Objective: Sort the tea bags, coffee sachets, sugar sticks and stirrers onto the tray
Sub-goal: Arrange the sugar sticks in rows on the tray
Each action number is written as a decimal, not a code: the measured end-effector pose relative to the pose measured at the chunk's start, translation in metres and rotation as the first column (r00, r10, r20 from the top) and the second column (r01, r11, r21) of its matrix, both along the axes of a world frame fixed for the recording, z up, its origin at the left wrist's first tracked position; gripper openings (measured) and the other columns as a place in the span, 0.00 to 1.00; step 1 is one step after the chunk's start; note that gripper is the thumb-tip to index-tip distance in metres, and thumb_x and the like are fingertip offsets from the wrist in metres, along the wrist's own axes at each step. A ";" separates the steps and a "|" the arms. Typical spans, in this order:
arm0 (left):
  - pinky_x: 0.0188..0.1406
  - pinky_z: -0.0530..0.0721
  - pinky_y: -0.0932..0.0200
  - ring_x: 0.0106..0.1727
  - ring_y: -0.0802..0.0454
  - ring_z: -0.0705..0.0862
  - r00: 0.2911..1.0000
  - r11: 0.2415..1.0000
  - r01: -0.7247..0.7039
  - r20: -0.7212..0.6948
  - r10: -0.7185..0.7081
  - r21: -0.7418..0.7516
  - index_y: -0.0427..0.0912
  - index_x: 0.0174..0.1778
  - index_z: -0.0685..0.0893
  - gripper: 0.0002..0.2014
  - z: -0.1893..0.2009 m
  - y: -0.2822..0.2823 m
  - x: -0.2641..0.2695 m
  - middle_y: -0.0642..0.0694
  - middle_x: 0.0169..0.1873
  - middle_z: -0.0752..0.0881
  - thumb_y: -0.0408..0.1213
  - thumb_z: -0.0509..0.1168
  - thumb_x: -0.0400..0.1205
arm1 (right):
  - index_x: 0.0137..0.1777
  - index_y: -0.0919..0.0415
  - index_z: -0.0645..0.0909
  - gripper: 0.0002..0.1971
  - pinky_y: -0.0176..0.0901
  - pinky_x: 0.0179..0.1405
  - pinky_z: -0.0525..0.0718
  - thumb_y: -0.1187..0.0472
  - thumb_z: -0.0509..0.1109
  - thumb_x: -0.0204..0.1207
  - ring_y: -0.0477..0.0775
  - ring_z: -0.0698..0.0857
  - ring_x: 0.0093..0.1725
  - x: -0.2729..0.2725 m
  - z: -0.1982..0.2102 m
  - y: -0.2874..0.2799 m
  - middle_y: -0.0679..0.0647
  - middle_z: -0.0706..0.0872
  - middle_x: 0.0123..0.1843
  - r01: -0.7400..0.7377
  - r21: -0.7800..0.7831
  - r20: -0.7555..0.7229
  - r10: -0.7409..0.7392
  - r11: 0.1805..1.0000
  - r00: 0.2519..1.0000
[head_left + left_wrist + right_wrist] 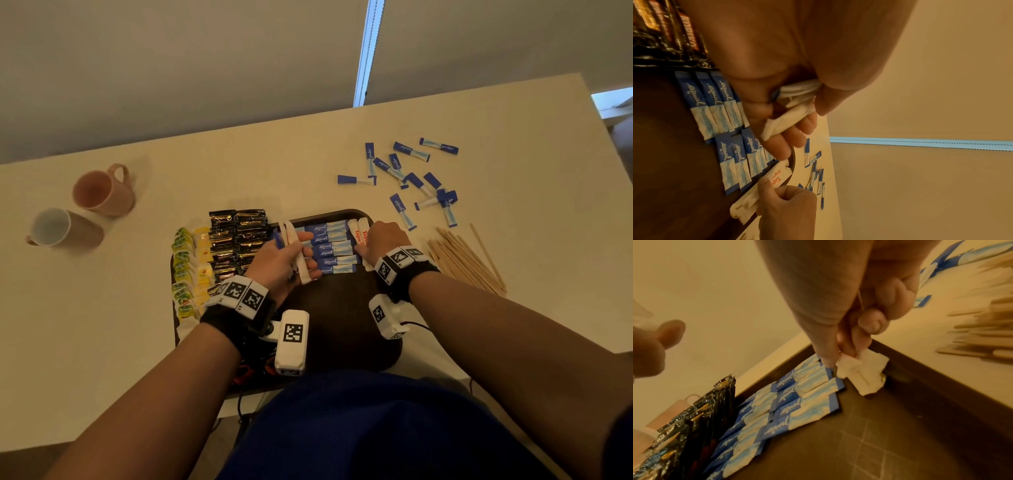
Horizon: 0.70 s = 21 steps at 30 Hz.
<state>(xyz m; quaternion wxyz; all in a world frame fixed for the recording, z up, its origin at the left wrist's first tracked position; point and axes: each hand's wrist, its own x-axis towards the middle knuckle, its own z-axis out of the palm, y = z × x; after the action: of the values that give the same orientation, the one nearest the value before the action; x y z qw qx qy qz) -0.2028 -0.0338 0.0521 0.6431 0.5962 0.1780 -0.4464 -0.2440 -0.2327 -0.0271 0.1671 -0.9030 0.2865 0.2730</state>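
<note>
1. Head view shows the tray (359, 214) under both hands, with much of the sorting done: tea bags (183, 263) stand in a column to the left of the left hand, coffee sachets (236, 240) fill two columns next to them, and blue sugar sticks (334, 246) lie in rows between the hands.
2. The left hand (284, 260) is curled around a small bundle of white sugar sticks (301, 263), along with what looks like one blue one, held just above the blue rows.
3. The right hand (383, 241) pinches a white sugar stick (849, 366) at the tray's far right corner, touching the end of the blue rows; a second white stick lies beside it.
4. Left to do, as a judgement: more blue sticks (411, 171) lie scattered on the counter (102, 325) beyond the right hand, and the wooden stirrers (466, 257) sit in a pile on the counter just right of that hand, none on the tray yet.
5. The near part of the tray has room for them.
6. Two mugs (102, 190) stand on the counter, far left of the left hand.
</note>
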 end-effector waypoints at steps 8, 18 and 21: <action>0.53 0.87 0.45 0.38 0.49 0.84 1.000 1.000 0.006 -0.002 -0.006 -0.014 0.36 0.63 0.81 0.12 -0.001 0.004 0.001 0.45 0.35 0.83 0.33 0.53 0.91 | 0.62 0.62 0.78 0.25 0.48 0.49 0.81 0.43 0.73 0.76 0.61 0.84 0.56 0.001 0.002 -0.001 0.59 0.84 0.58 0.013 -0.003 0.008 -0.013 1.000 1.000; 0.42 0.92 0.54 0.39 0.49 0.90 0.995 0.998 0.059 0.083 -0.060 0.015 0.34 0.54 0.86 0.11 -0.001 -0.002 -0.002 0.41 0.36 0.87 0.35 0.59 0.89 | 0.42 0.56 0.88 0.16 0.35 0.37 0.76 0.44 0.70 0.78 0.45 0.83 0.38 0.002 0.042 0.005 0.48 0.87 0.37 -0.063 0.372 0.407 -0.101 0.926 0.908; 0.40 0.92 0.55 0.37 0.49 0.90 0.990 0.996 0.082 0.116 -0.086 0.036 0.32 0.52 0.86 0.10 0.000 -0.005 -0.003 0.39 0.37 0.88 0.36 0.63 0.87 | 0.45 0.52 0.91 0.10 0.29 0.38 0.78 0.48 0.73 0.77 0.38 0.84 0.38 0.003 0.062 0.018 0.43 0.90 0.40 -0.131 0.588 0.461 -0.198 0.798 0.865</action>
<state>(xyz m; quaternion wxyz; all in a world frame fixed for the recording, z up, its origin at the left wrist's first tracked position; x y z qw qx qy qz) -0.2058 -0.0387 0.0519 0.6237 0.6383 0.1215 -0.4345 -0.2410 -0.2151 0.0352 0.5178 -0.8363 0.1481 0.1027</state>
